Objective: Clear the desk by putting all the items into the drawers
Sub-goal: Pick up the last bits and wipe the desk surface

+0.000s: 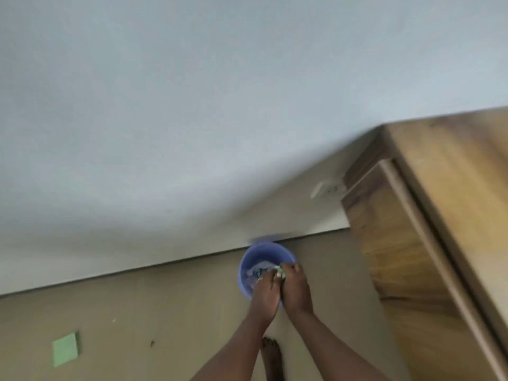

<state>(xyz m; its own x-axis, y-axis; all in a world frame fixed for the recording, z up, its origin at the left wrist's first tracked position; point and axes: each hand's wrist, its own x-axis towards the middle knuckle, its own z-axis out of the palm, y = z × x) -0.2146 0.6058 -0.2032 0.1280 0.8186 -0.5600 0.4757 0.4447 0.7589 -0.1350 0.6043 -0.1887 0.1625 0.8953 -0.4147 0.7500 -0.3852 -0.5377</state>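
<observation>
Both my hands hang over a blue plastic bin (245, 266) that stands on the floor against the wall. My right hand (296, 288) curls its fingers round a small green and white scrap (281, 272) above the bin's right rim. My left hand (265, 292) lies against the right one, its fingers stretched out to touch the scrap. Crumpled white and blue bits lie inside the bin. The wooden desk (439, 215) rises at the right; its top and drawers are out of view. The picture is blurred by motion.
A green square pad (66, 349) lies on the tan floor at the lower left. My bare foot (270, 356) stands just behind the bin. A white wall socket (327, 189) sits low on the wall beside the desk.
</observation>
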